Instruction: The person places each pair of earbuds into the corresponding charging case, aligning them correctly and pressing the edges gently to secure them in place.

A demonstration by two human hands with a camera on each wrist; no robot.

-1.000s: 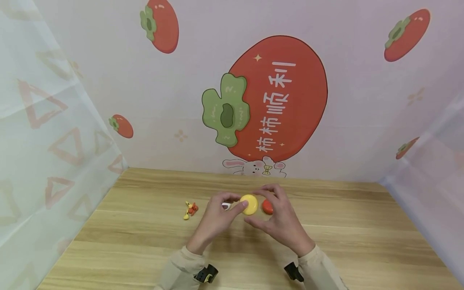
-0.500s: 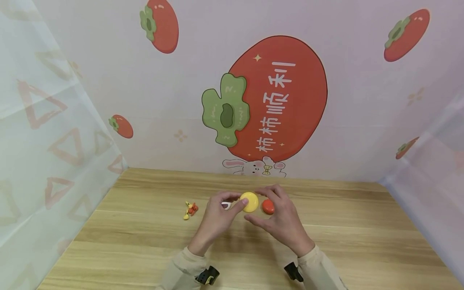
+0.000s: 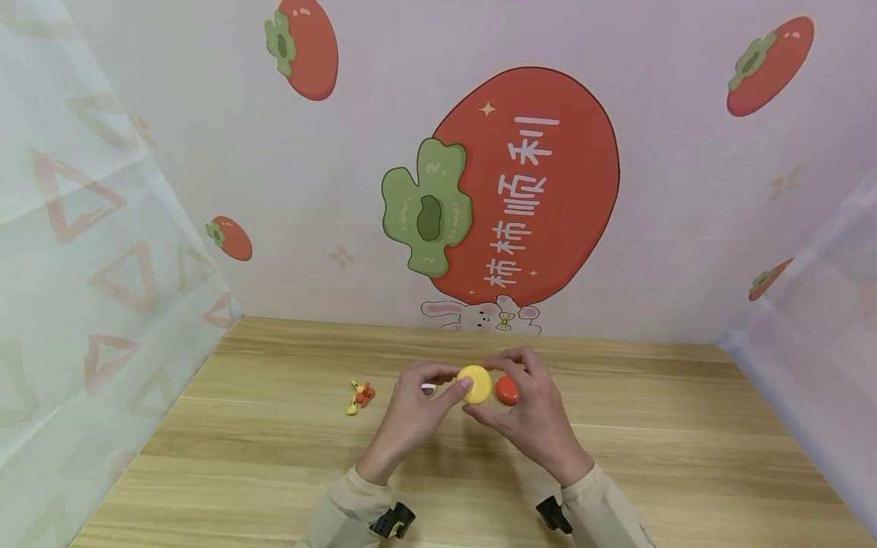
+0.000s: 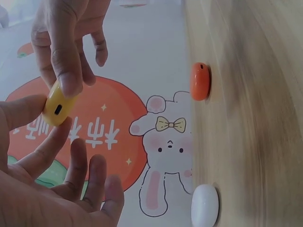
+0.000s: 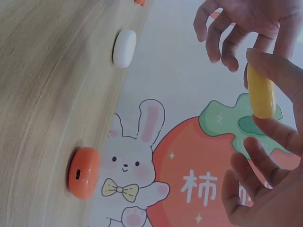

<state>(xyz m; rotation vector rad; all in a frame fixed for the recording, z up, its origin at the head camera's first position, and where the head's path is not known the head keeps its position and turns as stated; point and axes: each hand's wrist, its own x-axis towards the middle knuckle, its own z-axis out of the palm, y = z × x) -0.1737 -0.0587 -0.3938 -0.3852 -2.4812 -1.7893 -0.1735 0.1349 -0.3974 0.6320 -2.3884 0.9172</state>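
Note:
A round yellow earbud charging case (image 3: 480, 386) is held up between both hands. My left hand (image 3: 416, 411) pinches it, thumb across its face; a small port shows on the yellow case (image 4: 65, 103) in the left wrist view. The thumb and index finger of my right hand (image 3: 533, 415) grip opposite edges of the yellow case (image 5: 262, 97). Behind the right hand, an orange case (image 3: 508, 390) rests on the table, its port facing the right wrist camera. A white case (image 3: 428, 390) sits behind the left hand, mostly hidden by it in the head view.
Several small yellow and orange earbuds (image 3: 365, 394) lie in a loose group left of the hands. The wooden table (image 3: 651, 434) meets a printed backdrop (image 3: 658, 289) behind, with pale cloth walls on both sides.
The yellow case has shifted slightly to the right, and its edge now meets the right fingertips. The orange case and the earbuds have stayed in place.

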